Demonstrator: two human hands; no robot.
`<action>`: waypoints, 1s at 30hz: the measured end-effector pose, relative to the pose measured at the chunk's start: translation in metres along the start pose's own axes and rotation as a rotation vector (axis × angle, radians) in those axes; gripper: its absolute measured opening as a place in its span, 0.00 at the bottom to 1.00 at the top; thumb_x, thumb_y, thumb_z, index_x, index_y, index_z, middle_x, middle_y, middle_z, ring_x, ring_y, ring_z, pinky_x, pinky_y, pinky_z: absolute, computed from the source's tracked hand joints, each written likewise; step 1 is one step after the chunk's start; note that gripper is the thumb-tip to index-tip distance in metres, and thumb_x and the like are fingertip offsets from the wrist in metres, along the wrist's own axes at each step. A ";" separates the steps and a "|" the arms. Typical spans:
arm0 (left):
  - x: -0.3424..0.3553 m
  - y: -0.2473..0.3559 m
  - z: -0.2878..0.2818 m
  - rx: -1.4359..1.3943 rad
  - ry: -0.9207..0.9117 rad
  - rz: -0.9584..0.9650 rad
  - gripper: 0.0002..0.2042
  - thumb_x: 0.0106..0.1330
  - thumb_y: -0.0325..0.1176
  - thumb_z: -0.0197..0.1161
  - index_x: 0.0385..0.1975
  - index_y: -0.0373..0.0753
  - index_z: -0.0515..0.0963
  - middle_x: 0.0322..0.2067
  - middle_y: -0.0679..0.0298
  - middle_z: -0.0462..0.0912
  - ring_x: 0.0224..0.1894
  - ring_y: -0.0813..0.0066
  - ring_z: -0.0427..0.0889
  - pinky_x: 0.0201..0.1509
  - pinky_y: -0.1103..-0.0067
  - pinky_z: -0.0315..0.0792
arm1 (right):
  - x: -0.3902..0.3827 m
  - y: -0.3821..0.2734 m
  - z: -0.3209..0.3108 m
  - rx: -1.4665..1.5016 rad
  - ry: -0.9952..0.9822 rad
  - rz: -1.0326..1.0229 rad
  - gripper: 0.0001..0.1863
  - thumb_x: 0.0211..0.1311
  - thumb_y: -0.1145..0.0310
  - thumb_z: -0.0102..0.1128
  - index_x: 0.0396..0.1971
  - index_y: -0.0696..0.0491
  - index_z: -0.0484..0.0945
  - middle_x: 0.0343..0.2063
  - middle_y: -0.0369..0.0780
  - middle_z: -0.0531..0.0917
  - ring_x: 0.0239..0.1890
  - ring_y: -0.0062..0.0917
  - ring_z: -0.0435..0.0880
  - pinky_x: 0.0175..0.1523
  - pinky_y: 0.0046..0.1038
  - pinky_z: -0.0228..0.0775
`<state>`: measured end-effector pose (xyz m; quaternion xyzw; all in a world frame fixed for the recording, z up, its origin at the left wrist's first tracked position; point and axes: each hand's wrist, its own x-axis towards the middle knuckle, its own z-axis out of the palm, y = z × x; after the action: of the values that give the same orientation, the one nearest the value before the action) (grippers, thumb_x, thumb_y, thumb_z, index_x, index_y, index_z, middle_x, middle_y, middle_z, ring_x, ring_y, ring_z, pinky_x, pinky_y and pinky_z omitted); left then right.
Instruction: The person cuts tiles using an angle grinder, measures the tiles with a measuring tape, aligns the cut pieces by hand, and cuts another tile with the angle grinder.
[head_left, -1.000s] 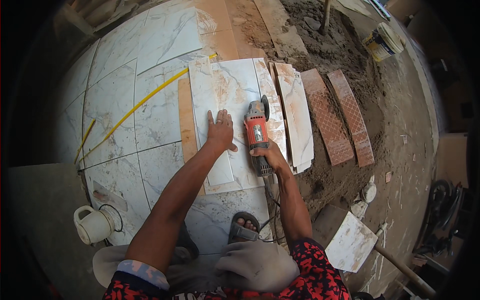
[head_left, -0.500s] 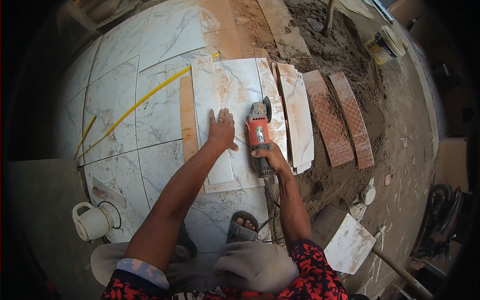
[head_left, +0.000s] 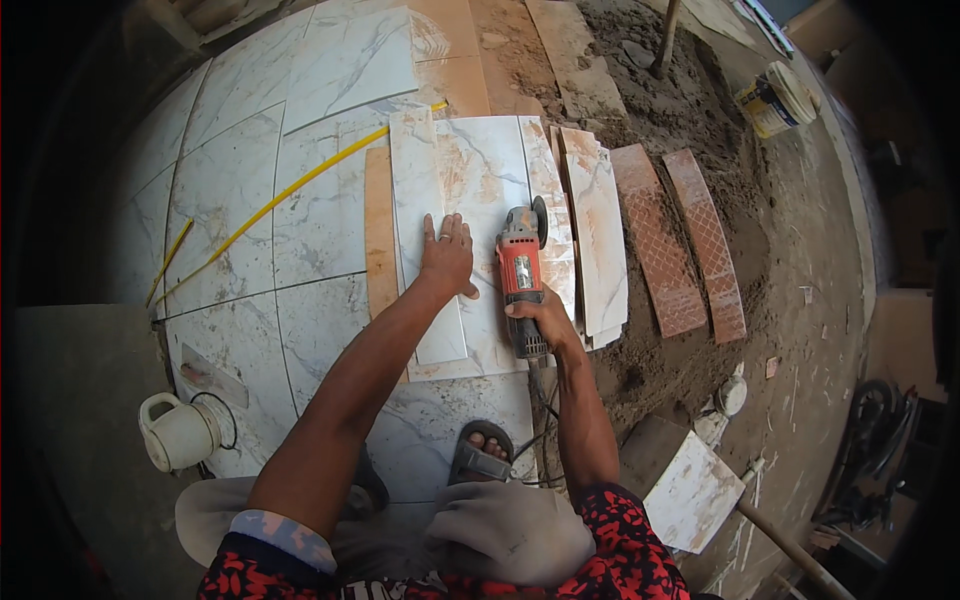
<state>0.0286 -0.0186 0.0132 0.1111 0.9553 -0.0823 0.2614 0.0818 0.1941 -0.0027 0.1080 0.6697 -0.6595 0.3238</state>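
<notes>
My right hand (head_left: pixel 540 318) grips the black rear body of a red and grey angle grinder (head_left: pixel 520 270). The grinder's dark disc (head_left: pixel 541 222) stands on edge over the right part of a marbled white tile (head_left: pixel 483 180), along a line in its surface. Whether the disc touches the tile I cannot tell. Fingers spread, my left hand (head_left: pixel 449 258) lies flat on a narrow marbled tile strip (head_left: pixel 420 200) that rests on the larger tile. An orange-brown strip (head_left: pixel 380 240) runs along the left side. Cut white tile pieces (head_left: pixel 597 230) are stacked to the right.
Patterned reddish-brown tile strips (head_left: pixel 655 240) lie on dark soil at the right. A yellow hose or strap (head_left: pixel 290 190) crosses the tiled floor. A white jug (head_left: pixel 180 432) stands lower left, a bucket (head_left: pixel 772 102) far right. A wooden-handled tool (head_left: pixel 790 545) lies lower right; the grinder's cord trails near my sandalled foot (head_left: pixel 482 452).
The whole view has shifted slightly. My left hand stays on the strip and my right hand on the grinder, which has barely moved against the tile.
</notes>
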 end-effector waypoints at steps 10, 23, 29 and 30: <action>-0.001 0.001 -0.002 0.018 -0.007 -0.005 0.63 0.40 0.64 0.75 0.71 0.30 0.49 0.74 0.48 0.47 0.76 0.56 0.45 0.74 0.45 0.33 | -0.010 0.005 0.001 -0.033 0.012 -0.001 0.33 0.36 0.61 0.70 0.47 0.59 0.75 0.37 0.42 0.81 0.38 0.29 0.78 0.48 0.28 0.70; 0.000 -0.004 0.005 0.009 0.055 0.010 0.63 0.37 0.63 0.76 0.69 0.27 0.53 0.72 0.44 0.50 0.75 0.54 0.48 0.73 0.44 0.36 | -0.022 -0.001 0.005 -0.057 0.018 0.004 0.31 0.37 0.63 0.70 0.46 0.59 0.75 0.37 0.40 0.80 0.38 0.28 0.77 0.47 0.28 0.70; 0.000 -0.002 0.005 -0.006 0.052 0.017 0.63 0.37 0.63 0.76 0.69 0.27 0.52 0.72 0.44 0.50 0.76 0.54 0.48 0.73 0.44 0.35 | -0.018 -0.001 0.004 -0.031 0.007 0.032 0.31 0.37 0.64 0.69 0.46 0.59 0.75 0.36 0.40 0.80 0.38 0.27 0.77 0.47 0.27 0.70; -0.001 -0.003 0.006 -0.010 0.050 0.015 0.63 0.37 0.63 0.76 0.69 0.27 0.52 0.72 0.44 0.49 0.76 0.55 0.48 0.73 0.44 0.35 | -0.020 -0.003 0.007 -0.061 0.022 0.003 0.30 0.38 0.64 0.69 0.46 0.59 0.75 0.36 0.39 0.80 0.37 0.27 0.77 0.47 0.27 0.70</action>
<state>0.0315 -0.0229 0.0088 0.1188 0.9611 -0.0727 0.2387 0.0974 0.1927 0.0114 0.1063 0.6929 -0.6370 0.3207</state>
